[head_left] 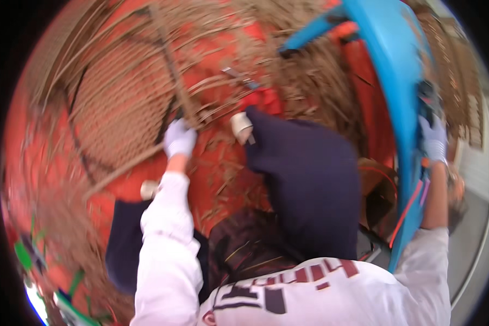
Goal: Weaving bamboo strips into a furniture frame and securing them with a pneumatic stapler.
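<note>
On the left, a woven cane panel (127, 103) with long loose strands lies tilted on the red floor covering. My left hand (180, 138), in a pale glove, is closed around its near right corner. Far to the right, my right hand (433, 138), gloved too, grips a dark handheld tool (428, 100) beside a blue plastic stool (384, 60). Motion blur hides the tool's exact kind. A small metal tool (239, 77), perhaps cutters, lies on the floor past the panel's right edge.
Brown cane strands (323, 81) are heaped between the panel and the stool. Short scraps (228, 179) litter the red floor covering (206, 157). An open cardboard box (379, 187) stands by my right knee. Green items (24, 254) lie at the far left edge.
</note>
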A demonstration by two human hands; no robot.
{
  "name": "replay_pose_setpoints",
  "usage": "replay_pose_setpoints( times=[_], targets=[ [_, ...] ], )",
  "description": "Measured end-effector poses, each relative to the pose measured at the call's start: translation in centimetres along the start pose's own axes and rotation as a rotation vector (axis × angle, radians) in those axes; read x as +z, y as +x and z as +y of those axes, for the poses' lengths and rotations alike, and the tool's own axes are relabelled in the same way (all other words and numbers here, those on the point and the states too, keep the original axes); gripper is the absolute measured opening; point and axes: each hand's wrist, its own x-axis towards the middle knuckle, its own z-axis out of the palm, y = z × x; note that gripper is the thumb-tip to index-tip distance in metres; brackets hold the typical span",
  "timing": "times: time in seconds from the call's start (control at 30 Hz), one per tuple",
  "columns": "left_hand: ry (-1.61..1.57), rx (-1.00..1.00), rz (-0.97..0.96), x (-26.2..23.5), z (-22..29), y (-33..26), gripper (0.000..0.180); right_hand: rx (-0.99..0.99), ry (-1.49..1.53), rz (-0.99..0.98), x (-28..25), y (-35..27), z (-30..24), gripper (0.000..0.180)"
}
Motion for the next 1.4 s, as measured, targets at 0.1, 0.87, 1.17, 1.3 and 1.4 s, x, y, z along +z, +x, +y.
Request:
replay_pose_setpoints(
  times=[0.1,0.87,1.17,1.3,1.4],
  targets=[
    [-0.045,-0.107,-0.035,-0.2,0.6,-0.2,0.011,0.12,0.036,-0.006,-0.4,3.0,2.3,0.037],
    [-0.061,-0.058,-0.001,0.2,-0.6,0.2,0.005,-1.118,0.393,-1.071,17.2,-8.9,-36.8,0.043],
    [-0.084,-0.036,-0.013,0.7,-0.9,0.5,0.009,-1.265,0.185,-1.044,28.8,-12.7,-34.7,0.071],
    [-0.083,-0.034,-0.006,0.6,-0.9,0.5,0.008,-1.207,0.289,-1.023,29.6,-12.1,-34.5,0.068],
    [-0.069,-0.042,-0.01,0.6,-0.8,0.6,0.008,-1.21,0.311,-0.991,30.3,-12.1,-34.5,0.07]
  ],
)
